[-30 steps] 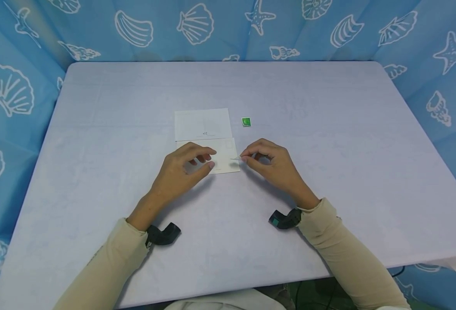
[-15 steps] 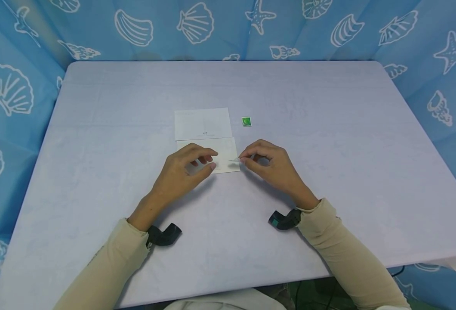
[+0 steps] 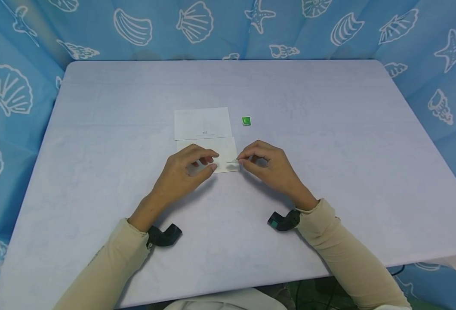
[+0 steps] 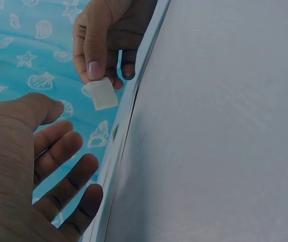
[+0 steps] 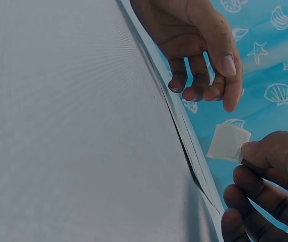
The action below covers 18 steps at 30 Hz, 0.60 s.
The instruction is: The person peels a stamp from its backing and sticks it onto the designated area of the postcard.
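My right hand (image 3: 267, 162) pinches a small square stamp (image 5: 227, 142) by one edge between thumb and index finger. Its plain pale side and finely toothed edge show in the right wrist view. In the head view the stamp hovers, nearly edge-on, over the right part of a cream paper rectangle (image 3: 225, 148). My left hand (image 3: 185, 168) hangs over that rectangle's left part, thumb and fingers apart and loosely bent, holding nothing. A white paper rectangle (image 3: 202, 120) with a tiny printed mark adjoins it on the far side. Another stamp, green (image 3: 246, 121), lies to the right of the papers.
A white cloth covers the table (image 3: 348, 150). Behind it and along both sides hangs a blue curtain (image 3: 228, 30) printed with shells and starfish. Each wrist carries a black camera mount (image 3: 165, 235) below a beige sleeve.
My right hand has drifted slightly left and down with the stamp. The left hand has shifted a little to the right. The papers and green stamp stay where they were.
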Each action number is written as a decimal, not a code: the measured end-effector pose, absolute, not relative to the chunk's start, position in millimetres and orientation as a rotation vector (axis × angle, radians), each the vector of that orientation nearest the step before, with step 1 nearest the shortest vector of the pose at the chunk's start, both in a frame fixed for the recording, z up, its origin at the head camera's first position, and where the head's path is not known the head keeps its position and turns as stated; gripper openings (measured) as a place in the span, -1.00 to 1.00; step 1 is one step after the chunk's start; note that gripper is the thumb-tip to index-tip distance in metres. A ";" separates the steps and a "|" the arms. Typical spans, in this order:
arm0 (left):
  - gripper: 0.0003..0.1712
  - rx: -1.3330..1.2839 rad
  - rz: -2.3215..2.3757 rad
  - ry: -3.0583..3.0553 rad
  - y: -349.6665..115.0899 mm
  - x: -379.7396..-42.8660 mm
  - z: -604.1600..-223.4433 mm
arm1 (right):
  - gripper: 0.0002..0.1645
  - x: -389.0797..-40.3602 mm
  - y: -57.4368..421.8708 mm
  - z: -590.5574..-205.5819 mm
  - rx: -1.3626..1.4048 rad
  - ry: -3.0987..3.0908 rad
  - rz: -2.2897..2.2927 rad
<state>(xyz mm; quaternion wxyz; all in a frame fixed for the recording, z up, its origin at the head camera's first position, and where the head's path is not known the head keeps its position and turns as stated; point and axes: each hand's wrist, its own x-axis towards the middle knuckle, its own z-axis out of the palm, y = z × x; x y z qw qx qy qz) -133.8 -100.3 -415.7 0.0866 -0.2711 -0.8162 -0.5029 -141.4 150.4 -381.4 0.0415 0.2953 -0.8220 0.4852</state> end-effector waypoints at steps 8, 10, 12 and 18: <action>-0.76 -0.819 -1.498 -2.420 -100.4 -132.7 -417.0 | -0.90 -143.3 150.7 -386.5 0.906 -2.527 1.489; -0.76 -0.823 -1.500 -2.418 -100.5 -132.6 -417.0 | -0.90 -146.1 152.7 -394.0 0.902 -2.530 1.489; -0.76 -0.828 -1.500 -2.416 -100.2 -132.4 -416.4 | -0.88 -149.4 154.8 -402.0 0.901 -2.529 1.485; -0.76 -0.844 -1.485 -2.420 -99.7 -132.5 -416.1 | -0.88 -152.8 156.6 -411.6 0.941 -2.517 1.518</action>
